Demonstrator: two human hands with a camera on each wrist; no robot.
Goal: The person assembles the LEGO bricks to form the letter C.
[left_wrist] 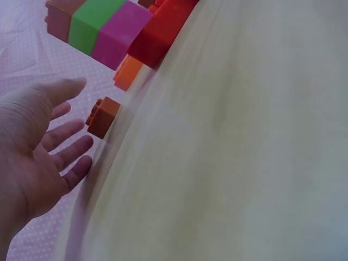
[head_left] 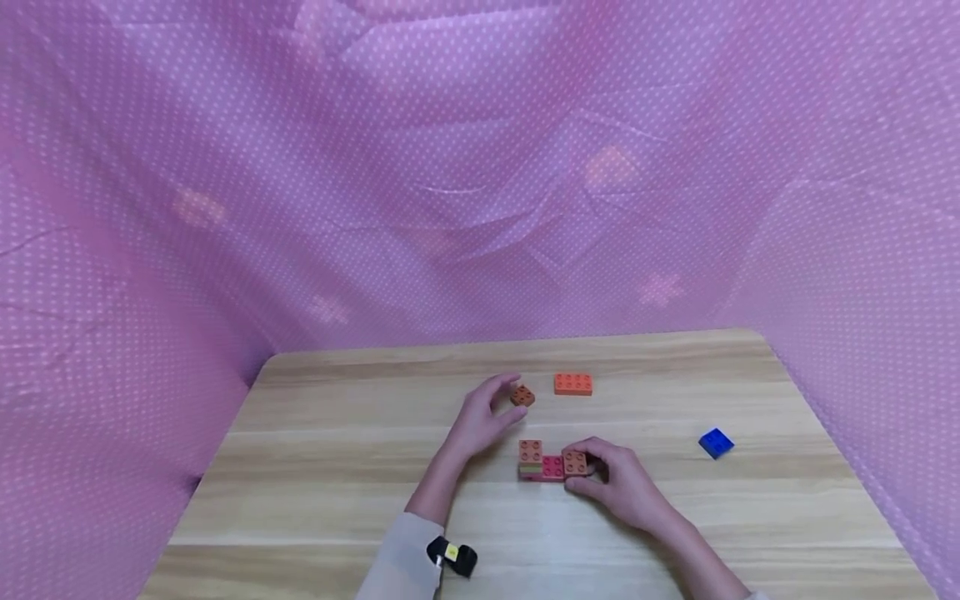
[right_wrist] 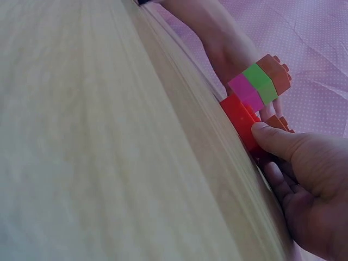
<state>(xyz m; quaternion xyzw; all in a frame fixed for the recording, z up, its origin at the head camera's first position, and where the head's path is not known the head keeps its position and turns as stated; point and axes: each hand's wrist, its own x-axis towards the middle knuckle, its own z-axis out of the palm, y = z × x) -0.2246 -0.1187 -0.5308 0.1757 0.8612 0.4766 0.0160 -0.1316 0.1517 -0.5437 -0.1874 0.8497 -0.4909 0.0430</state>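
Note:
My left hand point(head_left: 501, 400) hovers open just left of a small brown-orange brick point(head_left: 522, 396) on the wooden table point(head_left: 337, 467). In the left wrist view its fingers point(left_wrist: 65, 136) are spread, a short gap from that brick point(left_wrist: 103, 117). My right hand point(head_left: 596, 468) grips the right end of a low brick assembly point(head_left: 546, 461) that rests on the table. The assembly has tan, green, magenta and red parts point(right_wrist: 253, 92), and my right thumb point(right_wrist: 274, 138) presses on its red brick point(right_wrist: 239, 119).
An orange two-by-four brick point(head_left: 573, 383) lies behind the assembly, toward the far edge. A blue brick point(head_left: 716, 442) sits alone at the right. Pink dotted cloth point(head_left: 480, 167) walls in the table on three sides. A black band point(head_left: 452, 555) is on my left wrist.

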